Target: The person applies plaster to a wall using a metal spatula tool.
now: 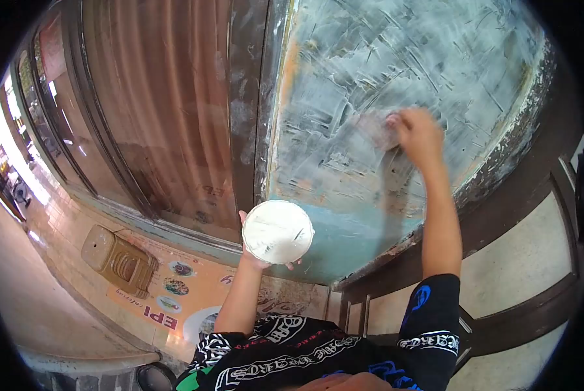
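My left hand (pixel 254 260) supports a round tub of white putty (pixel 277 231) from below, its fingers wrapped round the sides. The white paste fills the tub's top, with a dark mark at its right. Up on the wall, my right hand (pixel 419 135) grips a thin flat putty scraper (pixel 376 129), blurred and pale, close against the surface. The wall panel (pixel 344 72) around it carries streaky white smears over grey-green. Lower down, a bare teal strip (pixel 337 228) shows behind the tub.
A dark wooden frame (pixel 245 104) and glass with a brown curtain (pixel 168 98) stand left of the wall. On the floor, a brown plastic stool (pixel 119 257) lies by a printed orange banner (pixel 168 313). Dark-framed panels (pixel 520 247) stand at the right.
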Demonstrator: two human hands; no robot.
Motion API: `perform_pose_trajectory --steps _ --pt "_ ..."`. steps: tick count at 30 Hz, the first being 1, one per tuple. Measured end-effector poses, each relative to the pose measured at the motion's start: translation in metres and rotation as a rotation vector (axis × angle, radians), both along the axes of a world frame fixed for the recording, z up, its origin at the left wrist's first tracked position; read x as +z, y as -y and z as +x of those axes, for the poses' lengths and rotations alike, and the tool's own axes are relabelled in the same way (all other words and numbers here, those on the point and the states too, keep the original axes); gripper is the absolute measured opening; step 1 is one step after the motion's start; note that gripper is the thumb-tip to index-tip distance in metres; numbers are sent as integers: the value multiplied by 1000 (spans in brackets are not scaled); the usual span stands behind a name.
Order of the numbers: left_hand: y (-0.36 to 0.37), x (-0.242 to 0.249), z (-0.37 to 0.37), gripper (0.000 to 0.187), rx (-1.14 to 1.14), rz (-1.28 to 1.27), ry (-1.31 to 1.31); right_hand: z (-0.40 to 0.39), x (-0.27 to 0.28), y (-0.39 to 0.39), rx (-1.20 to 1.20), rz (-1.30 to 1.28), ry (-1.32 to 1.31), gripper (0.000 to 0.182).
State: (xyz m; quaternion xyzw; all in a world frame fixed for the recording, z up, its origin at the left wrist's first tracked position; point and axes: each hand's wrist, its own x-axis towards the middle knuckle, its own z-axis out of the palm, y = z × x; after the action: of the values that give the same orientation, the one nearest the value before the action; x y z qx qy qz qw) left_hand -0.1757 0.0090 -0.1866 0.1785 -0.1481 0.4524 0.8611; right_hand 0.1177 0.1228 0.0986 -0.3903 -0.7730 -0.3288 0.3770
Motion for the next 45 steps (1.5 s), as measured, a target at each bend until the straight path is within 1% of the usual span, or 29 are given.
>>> perform_pose_trajectory --steps 2,3,5,6,8,9,10,11,14,16,17,19,20,22,24,25,27,30,32,33,35,37,39,40,41,42,44,45 --pt "-1 -3 1 121 6 4 8 11 41 13 68 -85 -246 16" --pt "-1 -6 1 121 14 10 19 16 44 14 69 -86 -246 16" --pt "-2 -11 1 120 38 -1 29 24 40 21 229 -231 -299 17" --pt "-2 -11 2 120 36 11 48 14 30 30 171 -217 -133 18" --pt "-5 -10 6 119 34 23 71 -1 -18 20 222 -221 8 18" --pt "-7 -9 8 119 26 29 77 -10 -41 14 164 -255 90 18" --pt "-9 -8 11 119 16 36 81 -15 -51 12 104 -289 169 19" --pt "-10 -8 15 119 15 35 79 -10 -47 11 103 -289 166 19" --pt "-11 -5 22 119 40 26 71 4 8 6 80 -58 12 16" --pt "-12 -2 25 118 70 4 76 18 49 15 169 -86 -223 16" --pt "-12 0 25 118 72 3 76 22 54 17 170 -87 -223 16" --pt "-11 11 24 117 120 12 53 27 55 26 241 -179 -275 17" --pt "-9 16 25 116 128 12 100 21 44 32 245 -262 -195 17" --pt "-10 17 22 116 150 13 90 6 0 24 279 -300 -9 17" --pt "-13 10 18 115 166 35 55 -9 -40 13 243 -323 168 18" --pt "-11 11 18 115 165 36 51 -10 -42 9 243 -322 163 18" --pt "-9 16 18 113 189 2 6 -14 -34 -7 42 -323 296 20" --pt "-4 26 19 114 214 6 11 11 30 -9 93 -79 8 18" --pt "0 24 19 114 255 -46 37 26 64 9 149 -159 -184 16" --pt "-1 22 17 114 258 -46 37 25 60 12 153 -159 -184 16" --pt "1 18 13 114 284 -37 17 22 41 28 256 -390 -235 15" --pt "2 14 9 115 255 -50 26 8 -22 18 283 -306 18 14" --pt "4 10 7 116 280 -76 40 -14 -79 15 156 -479 254 14" --pt "2 6 4 116 229 -6 44 -15 -95 5 160 -484 252 14" --pt "4 6 4 116 232 -7 40 -18 -106 -7 126 -440 296 15" --pt "5 9 5 116 225 -5 41 -21 -108 -15 94 -393 339 15" --pt "8 16 5 116 237 -26 44 -22 -54 -8 26 -295 247 16" --pt "10 20 5 116 238 -25 44 -16 -29 -6 59 -216 130 16"
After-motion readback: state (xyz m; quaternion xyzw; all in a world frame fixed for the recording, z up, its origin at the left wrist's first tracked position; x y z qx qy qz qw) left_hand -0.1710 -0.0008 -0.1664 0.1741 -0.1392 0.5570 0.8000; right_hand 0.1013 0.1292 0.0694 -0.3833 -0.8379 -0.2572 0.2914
